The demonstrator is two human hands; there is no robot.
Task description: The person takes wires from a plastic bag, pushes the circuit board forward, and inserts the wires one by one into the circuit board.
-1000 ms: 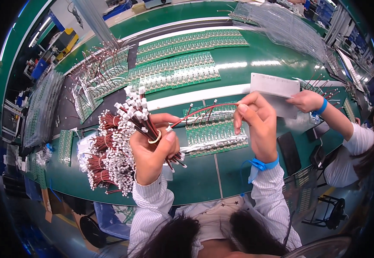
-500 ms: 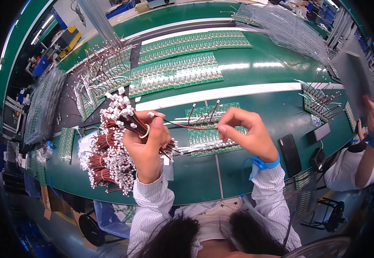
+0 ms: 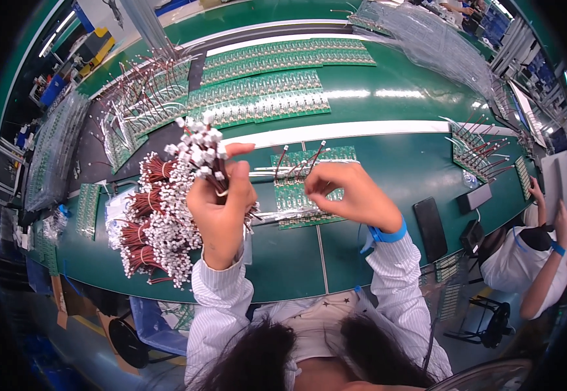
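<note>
Electronics assy wkshop — rows of PCBs (image 3: 264,88), wire bundles (image 3: 141,231), workbench (image 3: 283,257).

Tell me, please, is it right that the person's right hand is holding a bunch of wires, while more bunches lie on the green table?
Not quite: the hand is wrong. The head view shows the bunch of wires held in the left hand; more bunches do lie on the green table.

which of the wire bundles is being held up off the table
The wire bundle gripped in the left hand; the other bundles lie heaped on the green table with no hand gripping them.
</note>
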